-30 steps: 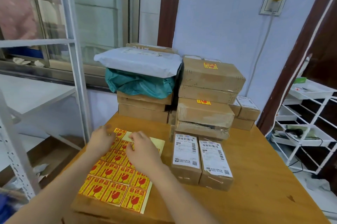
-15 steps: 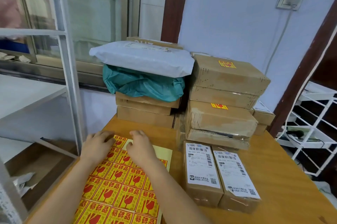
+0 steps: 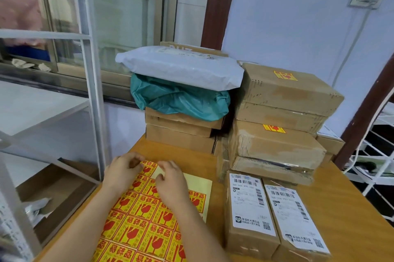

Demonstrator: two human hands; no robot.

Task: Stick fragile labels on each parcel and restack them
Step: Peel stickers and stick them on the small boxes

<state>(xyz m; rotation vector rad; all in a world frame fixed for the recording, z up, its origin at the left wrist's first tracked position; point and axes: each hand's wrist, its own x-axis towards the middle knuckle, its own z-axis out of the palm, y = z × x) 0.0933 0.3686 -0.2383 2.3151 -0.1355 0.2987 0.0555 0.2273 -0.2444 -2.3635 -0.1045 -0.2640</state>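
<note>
A sheet of yellow-and-red fragile labels lies on the wooden table in front of me. My left hand pinches the sheet's far left corner. My right hand has its fingers curled down, picking at the edge of a fragile label next to the bare backing strip. To the right lie two small brown parcels with white shipping labels, side by side. Behind them a stack of brown boxes shows fragile labels on the top box and on a lower box.
A second stack at the back holds a white mailer bag, a teal bag and brown boxes. Small boxes sit at the far right. A metal shelf frame stands left, a white wire rack right.
My left fingers have closed on the sheet's far corner. My right hand stays at the bare strip. The view has moved closer to the parcels.
</note>
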